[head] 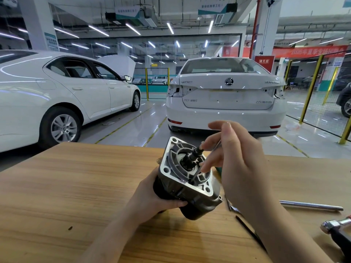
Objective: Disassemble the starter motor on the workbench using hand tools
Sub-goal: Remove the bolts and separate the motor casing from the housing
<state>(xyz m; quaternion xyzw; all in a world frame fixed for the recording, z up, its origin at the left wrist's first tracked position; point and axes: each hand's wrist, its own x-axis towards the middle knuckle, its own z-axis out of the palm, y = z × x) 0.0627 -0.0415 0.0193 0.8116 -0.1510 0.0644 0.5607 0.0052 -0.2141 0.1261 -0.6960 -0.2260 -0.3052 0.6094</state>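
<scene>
The starter motor (187, 180) is tilted above the wooden workbench (76, 186), its silver flange and black pinion shaft facing up toward me. My left hand (152, 198) grips its dark body from the left and below. My right hand (233, 160) hovers over the flange and pinches a thin metal tool (193, 176), whose dark tip reaches down into the nose housing beside the shaft. Fingertips of the right hand touch the shaft end and the housing rim.
On the bench to the right lie a long chrome bar (311, 205), a ratchet handle (336, 224) and a thin dark rod (248, 230). Beyond the bench's far edge stand two white cars (226, 95) on the workshop floor.
</scene>
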